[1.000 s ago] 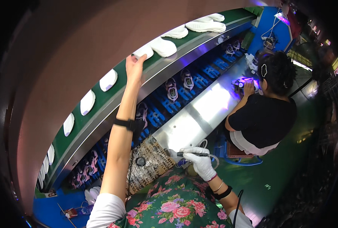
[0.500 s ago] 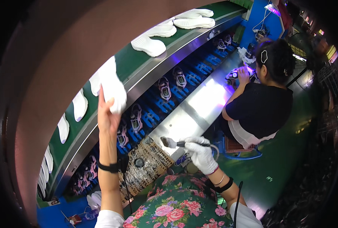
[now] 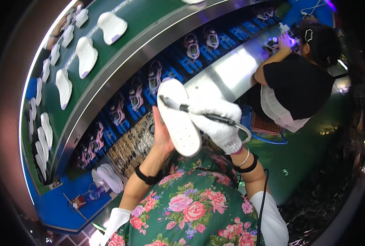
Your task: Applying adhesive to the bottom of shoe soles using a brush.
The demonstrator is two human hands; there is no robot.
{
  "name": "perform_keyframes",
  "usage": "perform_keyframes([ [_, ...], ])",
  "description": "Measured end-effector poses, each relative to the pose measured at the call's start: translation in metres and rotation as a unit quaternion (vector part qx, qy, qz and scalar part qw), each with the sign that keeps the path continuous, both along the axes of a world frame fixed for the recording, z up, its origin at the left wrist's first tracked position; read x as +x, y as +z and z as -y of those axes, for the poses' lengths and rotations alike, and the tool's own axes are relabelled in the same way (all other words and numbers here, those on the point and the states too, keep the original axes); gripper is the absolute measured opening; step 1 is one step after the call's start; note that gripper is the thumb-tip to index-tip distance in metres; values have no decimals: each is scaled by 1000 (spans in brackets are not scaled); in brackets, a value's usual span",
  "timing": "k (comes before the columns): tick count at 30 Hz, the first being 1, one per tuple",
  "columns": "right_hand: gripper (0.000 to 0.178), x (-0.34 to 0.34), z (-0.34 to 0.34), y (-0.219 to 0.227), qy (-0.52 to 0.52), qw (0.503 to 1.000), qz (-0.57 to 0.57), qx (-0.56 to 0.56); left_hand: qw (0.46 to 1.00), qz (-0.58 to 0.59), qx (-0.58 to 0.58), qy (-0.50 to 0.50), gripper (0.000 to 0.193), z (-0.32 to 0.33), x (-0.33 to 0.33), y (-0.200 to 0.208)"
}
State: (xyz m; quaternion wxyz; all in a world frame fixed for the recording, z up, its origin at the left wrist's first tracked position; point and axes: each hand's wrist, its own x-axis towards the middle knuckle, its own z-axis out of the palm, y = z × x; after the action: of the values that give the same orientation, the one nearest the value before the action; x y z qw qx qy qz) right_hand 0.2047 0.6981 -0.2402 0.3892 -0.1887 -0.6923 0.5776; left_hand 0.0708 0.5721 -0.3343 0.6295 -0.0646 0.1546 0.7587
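In front of my floral apron, my bare left hand (image 3: 162,133) grips a white shoe sole (image 3: 180,129) along its left edge, thumb hidden behind it. The sole is tilted upright, its heel end away from me, and small holes dot its near part. My right hand (image 3: 221,125), in a white knit glove, is closed around a brush (image 3: 183,108) with a black handle and a thin tube trailing from it. The dark bristles rest against the inner face of the sole, near its heel end.
A green conveyor belt (image 3: 94,84) carries several white soles at the left. On a lower line below it stand shoe uppers (image 3: 154,78) on blue holders. A co-worker (image 3: 299,78) sits at the metal bench (image 3: 231,71). More soles (image 3: 110,177) lie on a blue table (image 3: 63,209).
My left hand has brought the sole from the belt down in front of me. My right hand has raised the brush onto it. The view has shifted left.
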Motion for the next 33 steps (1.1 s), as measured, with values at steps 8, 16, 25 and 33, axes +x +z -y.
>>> perform_keyframes([
  [8,21,-10,-5,-11,-26,973,-16,230,991,-117,-33,62,91,-23,21,33],
  [16,28,-8,18,-13,20,947,31,318,996,-83,15,23,94,-15,13,1],
  [25,27,-14,2,-36,28,945,26,325,985,-147,-92,24,99,-25,6,12],
  [33,19,-5,-10,-43,39,962,-3,269,972,-200,-111,53,97,-30,-12,1],
])
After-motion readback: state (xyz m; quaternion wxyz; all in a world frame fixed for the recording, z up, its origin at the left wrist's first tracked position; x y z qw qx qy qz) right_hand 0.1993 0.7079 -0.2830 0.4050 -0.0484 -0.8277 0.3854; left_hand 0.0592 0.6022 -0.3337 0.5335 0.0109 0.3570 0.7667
